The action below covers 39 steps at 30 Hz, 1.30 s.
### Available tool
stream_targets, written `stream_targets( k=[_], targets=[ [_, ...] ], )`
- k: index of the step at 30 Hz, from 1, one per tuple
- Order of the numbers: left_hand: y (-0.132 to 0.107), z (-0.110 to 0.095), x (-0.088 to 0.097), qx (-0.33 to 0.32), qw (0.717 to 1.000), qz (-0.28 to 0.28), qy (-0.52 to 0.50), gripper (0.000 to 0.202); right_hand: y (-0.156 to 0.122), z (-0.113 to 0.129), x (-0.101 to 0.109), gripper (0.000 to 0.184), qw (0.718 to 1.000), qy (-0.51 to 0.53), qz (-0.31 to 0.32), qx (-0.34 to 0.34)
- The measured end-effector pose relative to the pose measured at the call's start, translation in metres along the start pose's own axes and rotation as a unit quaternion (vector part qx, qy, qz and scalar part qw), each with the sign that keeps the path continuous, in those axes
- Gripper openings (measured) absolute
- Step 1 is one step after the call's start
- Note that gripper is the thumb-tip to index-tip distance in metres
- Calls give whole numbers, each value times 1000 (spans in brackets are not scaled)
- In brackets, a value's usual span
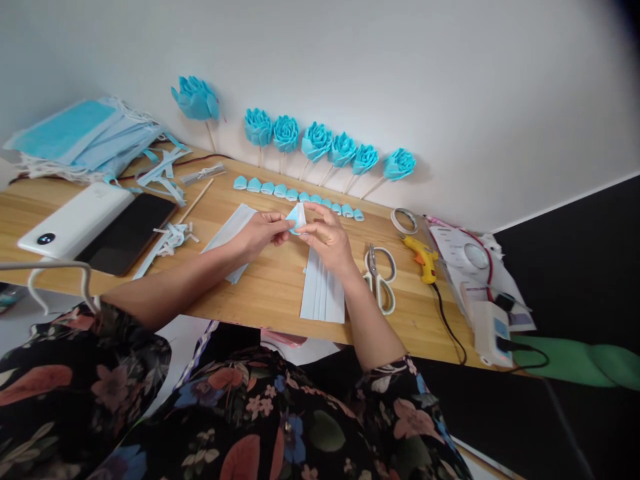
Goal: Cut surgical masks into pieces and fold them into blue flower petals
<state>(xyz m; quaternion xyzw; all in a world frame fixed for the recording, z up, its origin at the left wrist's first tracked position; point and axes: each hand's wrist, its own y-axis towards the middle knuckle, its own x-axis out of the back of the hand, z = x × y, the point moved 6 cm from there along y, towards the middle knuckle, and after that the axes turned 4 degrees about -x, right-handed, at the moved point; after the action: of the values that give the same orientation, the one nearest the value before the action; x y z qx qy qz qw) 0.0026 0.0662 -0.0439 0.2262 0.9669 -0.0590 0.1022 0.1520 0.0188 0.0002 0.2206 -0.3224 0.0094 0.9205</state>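
Note:
Between my two hands, above the wooden table (pixel 273 267), is a small folded piece of blue and white mask fabric (pixel 297 216). My left hand (pixel 265 232) pinches its left side between thumb and fingers. On the other side, my right hand (pixel 326 237) grips its right edge, fingers curled round it. Beneath the right hand lies a pleated white mask sheet (pixel 323 293). Another pale sheet (pixel 231 232) lies partly under my left forearm. Just beyond the hands runs a row of several small folded blue petals (pixel 267 189).
Several blue fabric roses (pixel 316 141) on sticks lean against the wall. Scissors (pixel 379 277), a tape roll (pixel 404 221) and a yellow glue gun (pixel 424 259) with its cord lie right. Left are a mask pile (pixel 85 140), a phone (pixel 129 233), a white power bank (pixel 75 221) and fabric scraps (pixel 175 239).

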Motion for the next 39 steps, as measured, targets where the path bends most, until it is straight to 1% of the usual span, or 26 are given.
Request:
stream_targets(
  k=[5,9,14,19,21,23,25,27,30,34,35,39],
  targets=[
    [-2,-10,-1,-39,997,-10,72,32,0,-5,0,12,998,63,-12,-30],
    [-5,-14,-4,-61,992,-5,107,32,-1,-14,-3,17,987,137,-27,-79],
    [-3,-11,-5,-77,991,7,113,32,-2,-26,-10,20,969,205,-18,-134],
    [-3,-12,-5,-79,991,6,107,31,-3,-31,-13,22,964,214,-12,-155],
    [-2,-10,-3,-72,993,1,96,32,-3,-27,-12,22,967,212,-3,-140],
    [-2,-8,-2,-60,996,-3,70,33,-2,-19,-8,31,977,190,12,-99],
    [-1,-5,-1,-42,999,1,27,33,-1,-8,-5,41,990,131,25,-45],
    [-1,-2,-1,-21,1000,9,-17,33,-1,0,-2,44,998,52,25,1],
    [-2,-1,-4,0,999,18,-47,30,-1,4,1,36,999,-22,4,35],
    [-3,-1,-6,3,999,26,-34,31,0,0,-1,9,999,-21,-5,42],
    [-2,-1,-6,-1,999,27,-27,32,0,-2,-2,6,999,-16,-3,40],
    [-1,-4,-5,-24,999,20,26,33,0,-5,-2,8,1000,3,4,23]
  ],
)
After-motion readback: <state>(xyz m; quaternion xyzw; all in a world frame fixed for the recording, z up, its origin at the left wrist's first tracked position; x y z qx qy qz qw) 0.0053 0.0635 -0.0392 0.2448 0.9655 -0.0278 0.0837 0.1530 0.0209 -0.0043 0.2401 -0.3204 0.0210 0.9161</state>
